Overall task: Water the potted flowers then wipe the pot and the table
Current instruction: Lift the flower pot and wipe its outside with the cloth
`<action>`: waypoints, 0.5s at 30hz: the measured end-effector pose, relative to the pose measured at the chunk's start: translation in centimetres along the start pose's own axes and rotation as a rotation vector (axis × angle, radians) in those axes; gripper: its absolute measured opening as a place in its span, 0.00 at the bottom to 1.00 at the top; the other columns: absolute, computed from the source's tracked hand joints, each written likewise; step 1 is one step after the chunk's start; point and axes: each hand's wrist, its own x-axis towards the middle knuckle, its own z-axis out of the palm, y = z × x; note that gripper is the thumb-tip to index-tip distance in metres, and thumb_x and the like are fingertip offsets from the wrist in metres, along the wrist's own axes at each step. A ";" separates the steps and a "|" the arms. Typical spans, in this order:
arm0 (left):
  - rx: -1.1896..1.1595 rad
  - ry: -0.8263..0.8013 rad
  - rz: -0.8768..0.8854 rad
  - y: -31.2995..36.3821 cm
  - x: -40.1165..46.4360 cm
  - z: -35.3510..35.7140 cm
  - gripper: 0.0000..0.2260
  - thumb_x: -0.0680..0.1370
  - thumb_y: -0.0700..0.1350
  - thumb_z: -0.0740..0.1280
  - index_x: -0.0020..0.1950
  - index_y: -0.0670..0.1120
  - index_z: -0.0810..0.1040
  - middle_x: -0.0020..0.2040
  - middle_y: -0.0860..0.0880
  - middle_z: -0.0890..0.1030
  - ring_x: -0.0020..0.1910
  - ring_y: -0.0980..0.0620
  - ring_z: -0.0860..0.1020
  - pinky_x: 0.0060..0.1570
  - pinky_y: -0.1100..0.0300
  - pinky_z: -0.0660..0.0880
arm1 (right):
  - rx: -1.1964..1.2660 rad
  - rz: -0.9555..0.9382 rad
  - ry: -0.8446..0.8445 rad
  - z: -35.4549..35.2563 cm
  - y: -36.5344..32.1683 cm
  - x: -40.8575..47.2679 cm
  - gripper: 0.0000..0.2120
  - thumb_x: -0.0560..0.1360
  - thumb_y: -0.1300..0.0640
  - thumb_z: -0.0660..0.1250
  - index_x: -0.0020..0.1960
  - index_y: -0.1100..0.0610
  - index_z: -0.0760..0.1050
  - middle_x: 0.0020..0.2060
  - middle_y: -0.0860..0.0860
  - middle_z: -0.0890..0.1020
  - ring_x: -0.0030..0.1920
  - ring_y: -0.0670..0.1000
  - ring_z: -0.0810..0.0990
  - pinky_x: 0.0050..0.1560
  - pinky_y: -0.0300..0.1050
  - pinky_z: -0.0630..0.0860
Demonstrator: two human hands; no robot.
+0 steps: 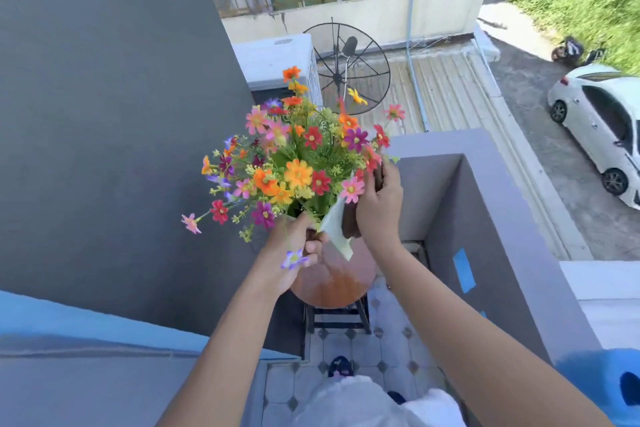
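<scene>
Out on the balcony over the little round wooden table (341,282), left hand (294,250) grips the pot (350,222) rim while the right hand (379,208) curls round its side with the cloth (337,229), so I'd keep it steady and wipe gently under the flowers (294,163)
</scene>
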 end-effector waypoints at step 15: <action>-0.017 0.027 -0.053 1.2 12.8 -2.3 0.11 0.83 0.41 0.54 0.41 0.44 0.68 0.30 0.45 0.75 0.17 0.58 0.65 0.17 0.68 0.58 | -0.235 0.178 -0.206 5.5 10.6 1.9 0.14 0.77 0.58 0.65 0.61 0.58 0.79 0.52 0.52 0.85 0.52 0.50 0.81 0.56 0.49 0.76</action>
